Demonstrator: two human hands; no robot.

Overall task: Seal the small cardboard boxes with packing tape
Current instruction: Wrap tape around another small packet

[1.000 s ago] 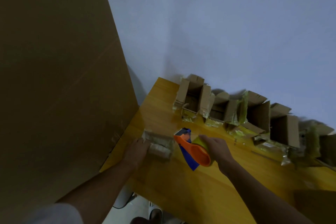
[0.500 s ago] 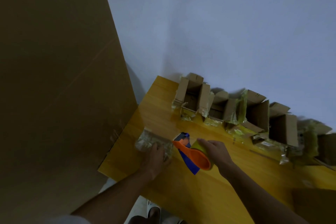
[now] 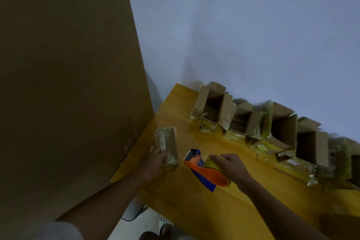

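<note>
From the head camera: the left hand (image 3: 155, 160) is gripping the near end of a small taped box (image 3: 167, 147) lying on the wooden table (image 3: 194, 200), fingers curled round it. At three o'clock of that box, just apart, the right hand (image 3: 229, 167) is clutching the orange-and-blue tape dispenser (image 3: 204, 171), fingers wrapped over its roll. Open boxes (image 3: 253, 121) are waiting in a row at one o'clock, against the wall. I'd say this box is being turned for another strip; next the dispenser needs bringing onto the box's seam.
</note>
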